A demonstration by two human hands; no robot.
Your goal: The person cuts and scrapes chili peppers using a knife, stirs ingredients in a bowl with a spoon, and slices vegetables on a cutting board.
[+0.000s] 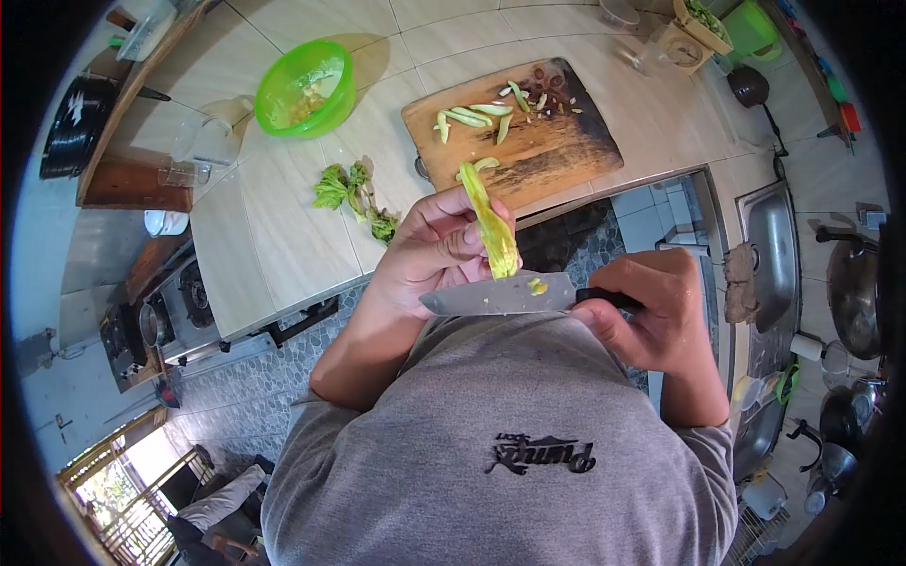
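Note:
My left hand (439, 247) pinches a long yellow-green vegetable piece (493, 231), which stands tilted in front of my chest. The fingers of my right hand (656, 307) are wrapped around the black handle of a kitchen knife (486, 296). Its broad blade points left and lies just below the lower end of the vegetable piece; whether they touch I cannot tell. A small yellow scrap clings to the blade. Beyond my hands, several pale green strips (469, 117) lie on a wooden cutting board (557, 141) with dark stains.
A green bowl (343, 94) with pale and yellowish contents stands back left on the tiled counter (274, 208). Leafy green trimmings (332, 187) lie left of the board. A sink (769, 255) is at the right, a stove (193, 292) at the left. The counter's front edge runs below the board.

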